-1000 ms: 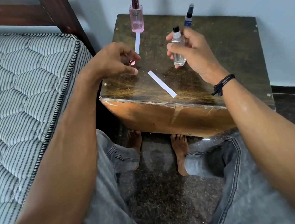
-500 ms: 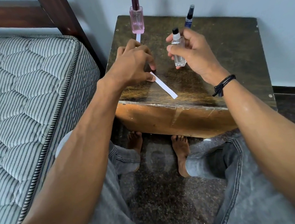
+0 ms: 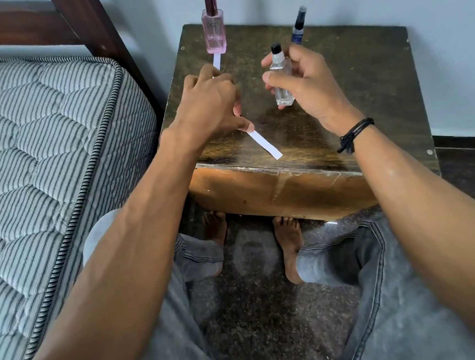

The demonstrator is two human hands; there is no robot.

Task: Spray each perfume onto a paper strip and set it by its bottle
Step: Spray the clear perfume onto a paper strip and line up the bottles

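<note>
On the dark wooden bedside table (image 3: 372, 87) a white paper strip (image 3: 266, 144) lies slantwise near the front edge. My left hand (image 3: 209, 104) rests over its far end, thumb and fingers pinched on it. My right hand (image 3: 313, 87) holds a small clear perfume bottle (image 3: 281, 82) with a black nozzle upright, just above the tabletop. A pink bottle (image 3: 213, 29) with a dark red cap stands at the back left, with another strip (image 3: 216, 62) lying in front of it. A slim blue bottle (image 3: 298, 25) stands at the back, behind my right hand.
A striped mattress (image 3: 41, 145) and a dark wooden bed frame (image 3: 96, 28) adjoin the table's left side. A pale wall runs behind the table. My knees in grey jeans and my bare feet are below the table's front edge, over a dark speckled floor.
My left hand has moved right and down from beside the pink bottle's strip onto the far end of the slanted strip. The right hand has kept the clear bottle almost still.
</note>
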